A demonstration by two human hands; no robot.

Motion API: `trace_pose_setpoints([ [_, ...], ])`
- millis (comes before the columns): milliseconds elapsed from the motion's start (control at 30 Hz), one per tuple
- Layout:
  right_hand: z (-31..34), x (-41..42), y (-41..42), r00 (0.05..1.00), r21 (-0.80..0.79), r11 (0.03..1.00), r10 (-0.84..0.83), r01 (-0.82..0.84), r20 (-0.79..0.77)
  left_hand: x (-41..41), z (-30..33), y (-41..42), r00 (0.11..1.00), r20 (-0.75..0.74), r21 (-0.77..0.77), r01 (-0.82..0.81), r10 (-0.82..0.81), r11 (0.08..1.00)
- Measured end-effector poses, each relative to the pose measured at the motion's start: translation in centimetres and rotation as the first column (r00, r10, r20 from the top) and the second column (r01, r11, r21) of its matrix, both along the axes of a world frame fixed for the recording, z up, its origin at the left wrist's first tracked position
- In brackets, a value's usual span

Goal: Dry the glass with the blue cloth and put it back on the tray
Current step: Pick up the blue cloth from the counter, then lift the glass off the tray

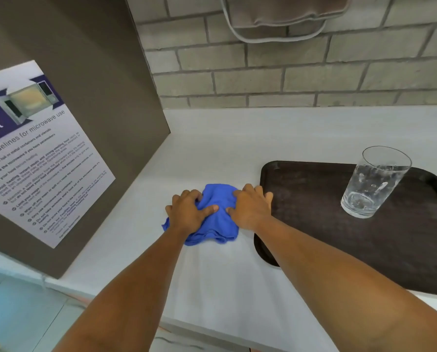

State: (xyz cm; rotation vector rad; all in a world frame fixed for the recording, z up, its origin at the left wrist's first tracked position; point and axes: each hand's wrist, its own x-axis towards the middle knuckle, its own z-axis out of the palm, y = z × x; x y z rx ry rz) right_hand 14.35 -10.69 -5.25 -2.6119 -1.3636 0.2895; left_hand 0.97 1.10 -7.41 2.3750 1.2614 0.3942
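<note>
A crumpled blue cloth (218, 219) lies on the white counter, just left of a dark brown tray (314, 212). My left hand (189, 212) presses on the cloth's left side with its fingers curled into the fabric. My right hand (250, 209) rests on the cloth's right side, fingers spread, its outer fingers reaching the tray's left rim. A clear glass (375, 181) stands upright on the tray's far right part, with water drops on its walls. Neither hand touches the glass.
A grey panel with a microwave-use poster (34, 153) rises at the left of the counter. A brick wall (301, 72) backs the counter. The counter's front edge (212, 329) runs below my forearms.
</note>
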Motion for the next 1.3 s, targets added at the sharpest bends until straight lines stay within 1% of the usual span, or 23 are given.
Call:
trace_pose_setpoints([
  [67,0.2,-0.2,-0.1,0.999,0.076,0.997,0.005,-0.001,-0.047,0.3,0.3,-0.6,0.998,0.062,-0.043,-0.013,0.016,0.999],
  [133,0.2,-0.3,-0.6,0.989,0.176,0.984,-0.001,0.028,-0.151,0.4,0.5,-0.6,0.992,0.125,-0.103,-0.020,0.033,0.994],
  [200,0.6,-0.2,-1.5,0.970,0.254,0.966,0.012,0.051,-0.242,0.6,0.8,-0.6,0.969,0.246,-0.247,0.038,0.025,0.968],
  [233,0.9,-0.1,-2.1,0.960,0.300,0.951,0.014,0.074,-0.281,0.6,1.1,-0.7,0.944,0.330,-0.338,0.086,0.032,0.937],
  [300,1.7,0.0,-3.9,0.925,0.442,0.877,-0.010,0.191,-0.379,0.6,1.9,-1.0,0.897,0.435,-0.444,0.139,0.077,0.885],
  [333,2.1,0.0,-5.4,0.901,0.542,0.790,-0.030,0.287,-0.434,0.6,2.3,-1.1,0.886,0.452,-0.470,0.135,0.107,0.872],
  [367,2.2,0.2,-7.2,0.877,0.643,0.658,-0.058,0.393,-0.477,0.7,2.6,-1.1,0.874,0.464,-0.502,0.124,0.146,0.856],
  [400,2.1,0.5,-9.3,0.856,0.722,0.493,-0.103,0.486,-0.506,0.9,2.8,-1.2,0.861,0.470,-0.541,0.108,0.193,0.834],
  [433,2.0,0.9,-11.6,0.839,0.773,0.328,-0.169,0.543,-0.518,1.2,3.0,-1.2,0.846,0.472,-0.583,0.088,0.248,0.808],
  [467,1.9,1.5,-13.9,0.816,0.798,0.191,-0.238,0.571,-0.527,1.5,3.3,-1.3,0.832,0.467,-0.616,0.064,0.299,0.785],
  [500,1.8,2.4,-16.0,0.787,0.804,0.091,-0.295,0.587,-0.541,1.8,3.5,-1.4,0.821,0.462,-0.636,0.042,0.337,0.770],
  [533,1.6,3.5,-17.7,0.753,0.793,0.030,-0.339,0.608,-0.564,2.1,3.8,-1.6,0.812,0.460,-0.646,0.028,0.360,0.763],
  [567,1.6,4.8,-19.0,0.712,0.764,0.004,-0.368,0.645,-0.599,2.5,4.1,-1.8,0.802,0.465,-0.651,0.023,0.375,0.759],
  [600,1.6,6.2,-19.9,0.666,0.718,0.008,-0.380,0.696,-0.642,2.7,4.4,-2.0,0.794,0.470,-0.654,0.020,0.385,0.756],
  [667,1.6,8.8,-20.9,0.607,0.624,0.078,-0.356,0.777,-0.711,3.2,5.1,-2.4,0.793,0.468,-0.654,0.014,0.390,0.756],
  [800,1.4,12.3,-21.4,0.613,0.527,0.357,-0.195,0.771,-0.765,3.7,6.5,-3.4,0.797,0.493,-0.642,0.061,0.350,0.764],
  [867,1.2,13.3,-21.3,0.625,0.523,0.457,-0.096,0.719,-0.775,4.0,7.5,-4.1,0.780,0.531,-0.639,0.113,0.331,0.761],
  [900,1.1,13.7,-21.1,0.634,0.527,0.487,-0.074,0.697,-0.770,4.2,8.0,-4.5,0.773,0.551,-0.638,0.148,0.315,0.755],
  [967,1.0,14.3,-20.8,0.638,0.526,0.513,-0.057,0.678,-0.768,4.7,9.1,-5.4,0.756,0.586,-0.637,0.208,0.291,0.742],
  [1067,1.2,14.9,-20.4,0.630,0.518,0.510,-0.063,0.687,-0.774,6.0,10.6,-7.1,0.734,0.629,-0.623,0.279,0.256,0.731],
  [1167,1.7,15.1,-20.0,0.620,0.501,0.514,-0.079,0.696,-0.780,7.4,11.7,-9.1,0.705,0.653,-0.645,0.328,0.276,0.690],
  [1233,2.1,15.1,-19.9,0.589,0.494,0.485,-0.056,0.722,-0.806,8.2,12.2,-10.3,0.695,0.656,-0.667,0.350,0.295,0.658],
  [1300,2.9,14.9,-19.8,0.527,0.485,0.435,0.028,0.758,-0.849,8.9,12.7,-11.3,0.685,0.665,-0.675,0.382,0.297,0.632],
])
